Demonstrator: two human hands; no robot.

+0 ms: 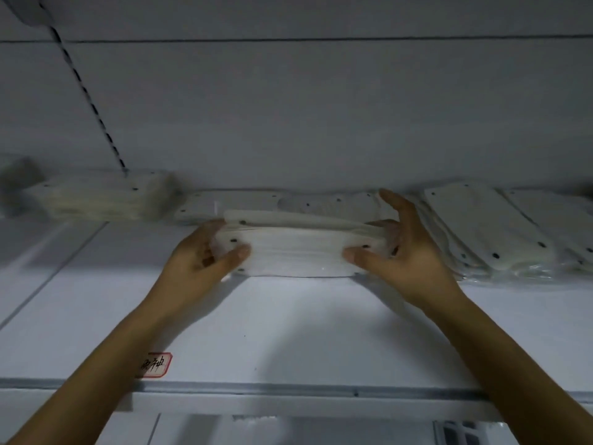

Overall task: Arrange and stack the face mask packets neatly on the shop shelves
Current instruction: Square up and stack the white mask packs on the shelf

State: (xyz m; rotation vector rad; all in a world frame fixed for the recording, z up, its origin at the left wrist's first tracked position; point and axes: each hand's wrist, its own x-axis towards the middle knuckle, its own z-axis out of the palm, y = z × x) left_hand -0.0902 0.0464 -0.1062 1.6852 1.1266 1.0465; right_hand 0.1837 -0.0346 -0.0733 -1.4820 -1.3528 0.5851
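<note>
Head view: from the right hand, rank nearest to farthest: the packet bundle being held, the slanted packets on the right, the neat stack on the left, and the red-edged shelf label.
1. Packet bundle: gripped at its right end by the right hand.
2. Slanted packets: just right of that hand.
3. Red-edged label at the front left edge and neat stack at the back left: too close to call.

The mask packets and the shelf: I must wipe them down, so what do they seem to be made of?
The held mask packets look like white non-woven fabric in thin clear plastic film, judging by the glossy crinkles. The shelf looks like smooth white painted metal, though coated board is possible.
</note>
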